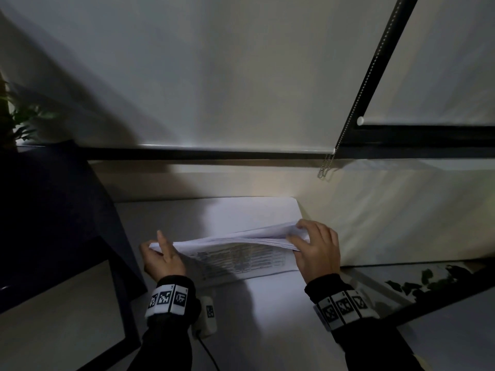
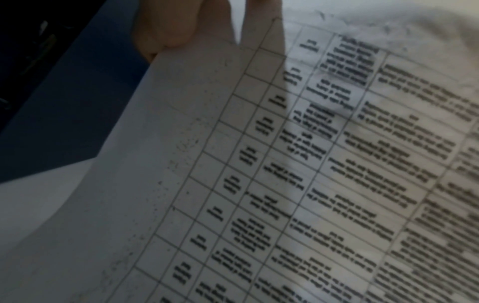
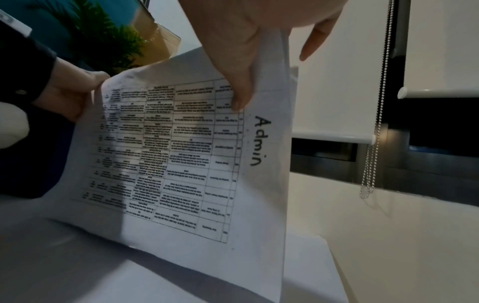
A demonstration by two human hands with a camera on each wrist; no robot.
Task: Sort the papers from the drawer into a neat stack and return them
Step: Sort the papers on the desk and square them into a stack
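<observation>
A sheaf of white papers (image 1: 241,253) stands on its long edge on the white desk (image 1: 267,317), tilted toward me. The front sheet carries a printed table and the handwritten word "Admin" (image 3: 260,141). My left hand (image 1: 160,257) grips the left end of the sheaf, thumb on my side. My right hand (image 1: 313,247) grips the right end, thumb (image 3: 241,90) pressed on the front sheet. In the left wrist view the printed sheet (image 2: 285,174) fills the frame, with fingertips (image 2: 176,26) at its top edge. No drawer is in view.
A dark blue panel (image 1: 53,210) stands at the left, with a green plant (image 1: 18,116) behind it. Roller blinds (image 1: 214,76) with a bead chain (image 1: 326,167) hang over the window ahead. A white device with a cable (image 1: 206,317) lies near my left wrist.
</observation>
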